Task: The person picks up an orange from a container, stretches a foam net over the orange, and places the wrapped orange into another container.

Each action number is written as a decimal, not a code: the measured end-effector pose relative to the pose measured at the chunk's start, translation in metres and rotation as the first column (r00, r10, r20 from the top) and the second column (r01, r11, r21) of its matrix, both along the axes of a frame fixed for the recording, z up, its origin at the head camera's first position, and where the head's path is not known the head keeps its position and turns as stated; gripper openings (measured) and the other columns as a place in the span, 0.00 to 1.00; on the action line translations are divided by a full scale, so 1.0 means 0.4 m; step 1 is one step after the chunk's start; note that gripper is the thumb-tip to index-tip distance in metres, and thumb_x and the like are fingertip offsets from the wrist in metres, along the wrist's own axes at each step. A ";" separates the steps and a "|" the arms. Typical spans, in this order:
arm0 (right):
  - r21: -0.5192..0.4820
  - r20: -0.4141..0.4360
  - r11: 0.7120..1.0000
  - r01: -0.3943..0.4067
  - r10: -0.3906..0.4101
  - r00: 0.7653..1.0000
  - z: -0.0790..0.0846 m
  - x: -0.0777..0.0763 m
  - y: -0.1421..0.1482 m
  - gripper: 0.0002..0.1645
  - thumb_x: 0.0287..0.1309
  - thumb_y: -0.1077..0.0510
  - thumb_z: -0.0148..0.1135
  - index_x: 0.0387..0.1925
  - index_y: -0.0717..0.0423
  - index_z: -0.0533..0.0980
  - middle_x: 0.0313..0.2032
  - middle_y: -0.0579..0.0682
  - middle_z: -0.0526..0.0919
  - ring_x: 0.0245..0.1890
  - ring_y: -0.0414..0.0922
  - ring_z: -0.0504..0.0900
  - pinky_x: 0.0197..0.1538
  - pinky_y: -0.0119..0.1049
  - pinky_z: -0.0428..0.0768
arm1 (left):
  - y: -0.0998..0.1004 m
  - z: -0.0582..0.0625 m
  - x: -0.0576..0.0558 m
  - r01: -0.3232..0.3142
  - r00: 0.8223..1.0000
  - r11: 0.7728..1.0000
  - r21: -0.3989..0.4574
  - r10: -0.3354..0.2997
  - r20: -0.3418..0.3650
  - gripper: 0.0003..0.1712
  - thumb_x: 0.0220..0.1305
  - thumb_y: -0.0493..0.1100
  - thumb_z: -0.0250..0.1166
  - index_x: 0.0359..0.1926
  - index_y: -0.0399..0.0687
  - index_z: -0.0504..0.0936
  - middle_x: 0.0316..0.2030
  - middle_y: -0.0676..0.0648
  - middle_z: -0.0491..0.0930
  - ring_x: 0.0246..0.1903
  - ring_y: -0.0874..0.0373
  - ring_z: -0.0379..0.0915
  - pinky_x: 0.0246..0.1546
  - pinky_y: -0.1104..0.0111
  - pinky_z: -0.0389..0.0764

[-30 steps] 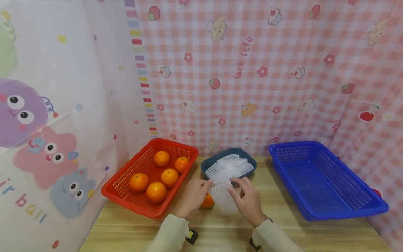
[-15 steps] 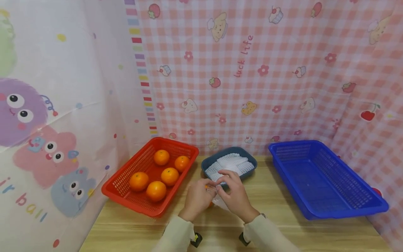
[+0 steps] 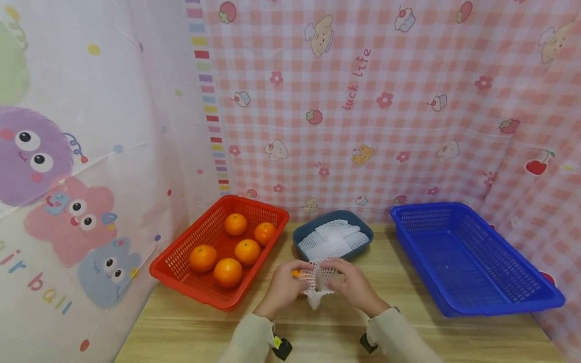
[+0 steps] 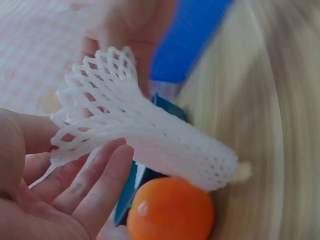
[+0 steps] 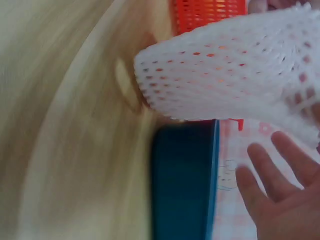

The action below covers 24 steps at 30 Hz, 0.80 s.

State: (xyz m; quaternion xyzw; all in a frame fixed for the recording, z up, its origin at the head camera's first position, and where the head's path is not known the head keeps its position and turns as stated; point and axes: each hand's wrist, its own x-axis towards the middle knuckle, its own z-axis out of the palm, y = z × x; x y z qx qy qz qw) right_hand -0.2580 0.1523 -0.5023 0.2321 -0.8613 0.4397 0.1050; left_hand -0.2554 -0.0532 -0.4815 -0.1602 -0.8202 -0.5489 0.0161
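A white foam net sleeve (image 4: 165,127) is between both hands, its mesh mouth spread wide and its narrow closed end hanging down in the head view. My left hand (image 3: 283,287) holds one side of the mouth between thumb and fingers. On the other side, my right hand (image 3: 358,290) pinches the rim, while its remaining fingers (image 5: 267,175) are spread in the right wrist view. An orange (image 4: 170,210) shows just beneath the left fingers; in the head view the left hand hides most of it. Behind the hands, a dark teal tray (image 3: 350,219) contains more foam net sleeves (image 3: 336,238).
To the left stands a red basket (image 3: 181,286) with several oranges (image 3: 228,273) inside. A blue basket (image 3: 438,257) is on the right, with bare wooden tabletop (image 3: 404,312) between it and the hands. Patterned cloth (image 3: 340,126) hangs behind and at both sides.
My hands came together over the sleeve, then drew apart, the right one moving back right. The sleeve's mouth is now stretched wider, and its closed end points toward the person.
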 end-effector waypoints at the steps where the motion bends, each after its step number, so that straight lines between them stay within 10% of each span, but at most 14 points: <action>1: -0.051 0.056 0.999 -0.020 0.023 0.998 -0.003 0.000 0.002 0.27 0.49 0.66 0.73 0.53 0.52 0.80 0.57 0.53 0.77 0.60 0.55 0.73 0.58 0.55 0.72 | 0.000 -0.002 -0.001 0.002 0.999 0.999 0.035 -0.003 0.034 0.20 0.47 0.25 0.64 0.44 0.41 0.85 0.41 0.44 0.82 0.19 0.60 0.66 0.18 0.73 0.71; 12: -0.387 0.290 0.906 -0.170 0.295 0.910 -0.048 0.001 -0.008 0.45 0.51 0.64 0.72 0.69 0.57 0.62 0.66 0.61 0.64 0.49 0.48 0.76 0.46 0.36 0.79 | 0.006 -0.024 -0.002 0.004 0.978 0.955 0.295 -0.065 0.197 0.27 0.47 0.24 0.59 0.51 0.41 0.83 0.53 0.42 0.78 0.46 0.48 0.68 0.32 0.71 0.77; 19: -0.292 0.305 0.952 -0.092 0.184 0.934 -0.063 0.011 -0.012 0.39 0.49 0.62 0.74 0.63 0.57 0.69 0.59 0.61 0.72 0.41 0.47 0.76 0.40 0.34 0.79 | 0.017 -0.064 -0.003 0.008 0.975 0.959 0.284 -0.071 0.211 0.26 0.50 0.25 0.63 0.52 0.41 0.82 0.53 0.43 0.77 0.50 0.48 0.70 0.43 0.66 0.78; 24: -0.201 0.279 0.980 -0.005 0.063 0.958 -0.076 0.013 -0.014 0.36 0.46 0.64 0.75 0.59 0.55 0.72 0.56 0.59 0.75 0.41 0.47 0.75 0.41 0.35 0.75 | 0.015 -0.055 0.013 -0.054 0.984 0.937 0.344 -0.010 0.180 0.24 0.54 0.24 0.63 0.55 0.32 0.77 0.46 0.32 0.78 0.37 0.43 0.77 0.34 0.64 0.81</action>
